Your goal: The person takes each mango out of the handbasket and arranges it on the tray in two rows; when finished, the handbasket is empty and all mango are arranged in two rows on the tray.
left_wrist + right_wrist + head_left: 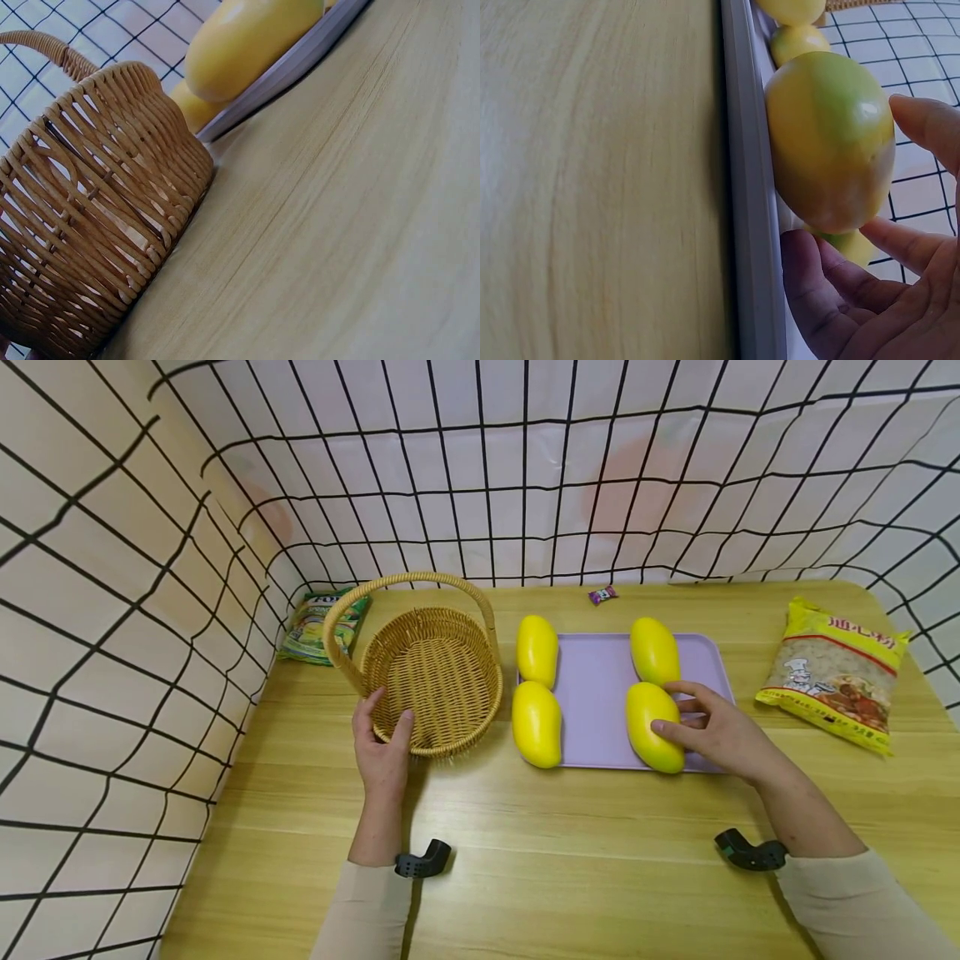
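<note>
My left hand [382, 760] holds the near left rim of a round wicker basket [427, 743], its thumb over the rim. The basket has a tall arched handle and nothing inside; its woven side [112, 202] fills much of the left wrist view. My right hand [712, 731] is around the near right yellow mango [651, 727], thumb on top and fingers along its right side. In the right wrist view this mango [832, 142] shows a green patch. It lies on a lilac tray [592, 693], with another mango [655, 650] just behind it.
Two more mangoes, a far one [537, 652] and a near one [537, 725], lie over the tray's left edge. A green packet [315, 627] is behind the basket, a small purple sweet [602, 595] at the back. A yellow bag of pasta [836, 672] lies right. Black-gridded cloth [480, 468] borders the table.
</note>
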`<move>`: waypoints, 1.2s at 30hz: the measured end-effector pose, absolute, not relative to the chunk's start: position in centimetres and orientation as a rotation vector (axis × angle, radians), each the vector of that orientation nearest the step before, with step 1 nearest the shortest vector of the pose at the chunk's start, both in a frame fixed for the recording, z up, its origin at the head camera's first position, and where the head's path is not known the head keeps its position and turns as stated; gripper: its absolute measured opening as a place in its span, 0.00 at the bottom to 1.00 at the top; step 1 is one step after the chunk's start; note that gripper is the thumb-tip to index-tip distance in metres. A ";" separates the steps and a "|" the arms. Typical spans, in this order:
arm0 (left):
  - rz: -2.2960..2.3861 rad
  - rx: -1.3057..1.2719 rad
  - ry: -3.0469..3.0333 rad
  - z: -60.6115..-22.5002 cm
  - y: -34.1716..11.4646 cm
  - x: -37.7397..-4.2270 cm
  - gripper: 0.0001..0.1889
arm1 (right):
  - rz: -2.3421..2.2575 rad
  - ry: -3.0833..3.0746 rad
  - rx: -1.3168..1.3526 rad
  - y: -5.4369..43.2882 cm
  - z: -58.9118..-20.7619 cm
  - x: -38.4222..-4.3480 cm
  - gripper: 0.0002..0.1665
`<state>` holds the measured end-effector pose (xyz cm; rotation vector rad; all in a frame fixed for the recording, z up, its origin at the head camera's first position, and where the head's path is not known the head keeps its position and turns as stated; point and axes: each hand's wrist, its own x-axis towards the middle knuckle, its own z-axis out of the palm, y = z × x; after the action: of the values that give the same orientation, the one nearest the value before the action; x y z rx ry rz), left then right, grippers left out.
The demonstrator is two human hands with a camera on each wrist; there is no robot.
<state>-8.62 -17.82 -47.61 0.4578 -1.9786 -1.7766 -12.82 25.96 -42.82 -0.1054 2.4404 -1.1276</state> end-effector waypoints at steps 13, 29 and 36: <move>-1.763 0.458 -1.982 -47.5 -18.1 -8.6 0.27 | -1.122 2.442 -0.094 25.8 -43.1 -12.7 0.52; -1.767 0.467 -1.990 -47.6 -18.0 -8.9 0.27 | -1.113 2.451 -0.086 26.2 -43.0 -12.6 0.50; -1.754 0.479 -1.993 -47.5 -17.9 -8.9 0.26 | -1.141 2.430 -0.081 26.4 -43.1 -12.5 0.50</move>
<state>-8.88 -17.86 -47.45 0.4789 -1.9927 -1.7545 -12.53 26.35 -43.06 -0.0810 2.4301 -1.1407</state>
